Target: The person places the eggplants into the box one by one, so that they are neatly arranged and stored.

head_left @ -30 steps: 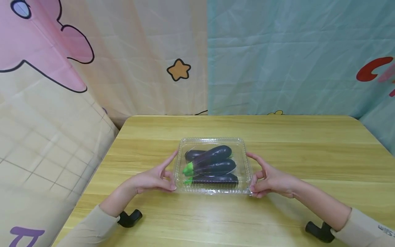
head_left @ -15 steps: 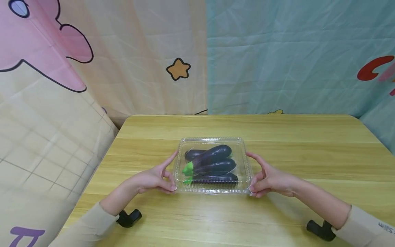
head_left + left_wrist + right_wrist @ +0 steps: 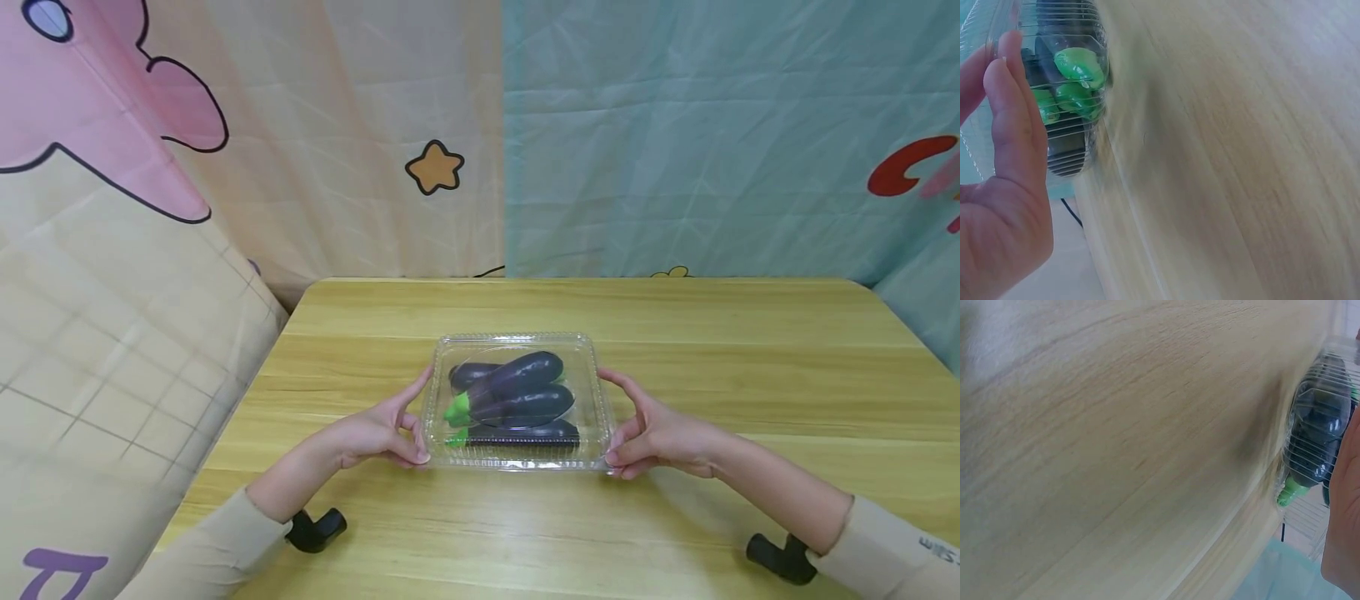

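Note:
A clear plastic clamshell box (image 3: 517,464), lid down, sits at the middle of the wooden table. Several dark purple eggplants (image 3: 525,406) with green caps lie piled inside it. My left hand (image 3: 378,433) grips the box's left side, thumb at the near corner and a finger reaching along the edge. On the right side my right hand (image 3: 660,437) holds it the same way. In the left wrist view, green eggplant caps (image 3: 1079,65) show through the ribbed wall beside the left hand (image 3: 1013,187). The right wrist view catches dark eggplant ends (image 3: 1322,412) next to the right hand (image 3: 1344,531).
The light wooden table (image 3: 750,350) reaches back to hanging printed curtains (image 3: 675,125). More printed cloth (image 3: 112,350) stands along the left edge. A black curved piece (image 3: 318,531) sticks out by the left sleeve, and another (image 3: 780,558) by the right sleeve.

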`<action>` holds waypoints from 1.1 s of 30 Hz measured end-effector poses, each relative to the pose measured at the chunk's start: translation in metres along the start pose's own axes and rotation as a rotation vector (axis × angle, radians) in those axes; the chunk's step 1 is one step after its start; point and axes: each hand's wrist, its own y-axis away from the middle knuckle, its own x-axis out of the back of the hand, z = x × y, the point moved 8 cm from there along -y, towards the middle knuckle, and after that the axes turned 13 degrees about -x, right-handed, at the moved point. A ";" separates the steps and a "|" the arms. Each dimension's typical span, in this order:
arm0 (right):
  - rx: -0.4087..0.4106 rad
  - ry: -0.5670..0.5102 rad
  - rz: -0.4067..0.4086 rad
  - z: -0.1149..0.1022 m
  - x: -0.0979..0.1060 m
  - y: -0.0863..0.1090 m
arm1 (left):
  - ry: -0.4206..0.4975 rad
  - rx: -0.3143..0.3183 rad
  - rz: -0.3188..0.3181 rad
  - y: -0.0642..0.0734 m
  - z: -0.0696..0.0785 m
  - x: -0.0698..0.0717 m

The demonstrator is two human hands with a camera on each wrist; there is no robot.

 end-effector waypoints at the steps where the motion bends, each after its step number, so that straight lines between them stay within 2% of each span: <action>1: 0.003 -0.005 -0.003 0.000 0.000 0.000 | -0.001 0.002 0.002 0.000 0.000 0.000; 13: 0.030 -0.073 -0.036 0.006 -0.002 -0.006 | 0.001 -0.003 -0.011 -0.001 -0.002 0.002; 22: 0.014 -0.064 -0.001 0.008 -0.003 -0.007 | 0.015 -0.026 -0.021 0.001 -0.003 0.000; 28: 0.012 -0.067 -0.021 0.009 -0.003 -0.008 | 0.022 -0.017 -0.041 0.003 -0.002 -0.001; 33: 0.018 -0.044 -0.019 0.008 0.000 -0.006 | -0.017 -0.016 -0.062 0.002 0.002 -0.001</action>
